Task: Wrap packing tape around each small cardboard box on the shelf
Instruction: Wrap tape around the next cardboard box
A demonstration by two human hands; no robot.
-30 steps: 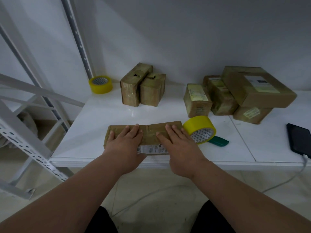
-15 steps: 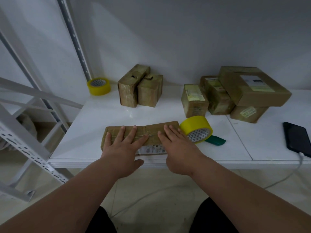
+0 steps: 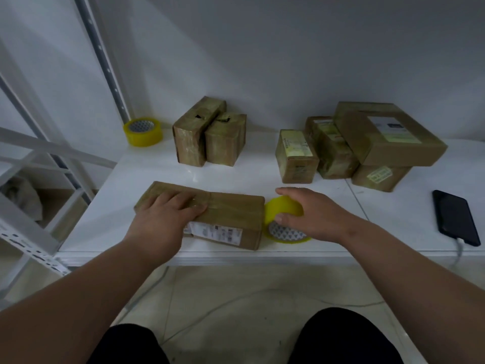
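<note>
the left hand (image 3: 168, 219) lies flat, fingers straight, on the top of the long cardboard box (image 3: 225, 214) at the front of the white shelf (image 3: 147, 169), pressing on it without curling round it. just to the right of that box, touching its end, the right hand (image 3: 312, 214) closes over the yellow tape roll (image 3: 282, 210), thumb on the near face and fingers arched over the top, so it is grasping the roll.

the step in hand looks like taking up the tape while the other hand steadies the box. a band of tape already seems to run across the box top beside the left fingers, so this may be a further wrap on the same box rather than the first. the next move likely calls for finding the loose tape end, sticking it down near the left fingertips, and drawing the roll round the box while the left hand keeps it from sliding.

beyond the left hand stand two upright small boxes (image 3: 210, 135), with a second tape roll (image 3: 143, 131) further left of them. beyond the right hand sits a cluster of boxes (image 3: 296, 156), and a dark phone (image 3: 455, 216) lies well to its right.

the right palm hides most of the roll, so the free tape end cannot be seen. the box's far side is hidden, its label is too blurred to read, and whether the back boxes are fully wrapped is hard to tell.
</note>
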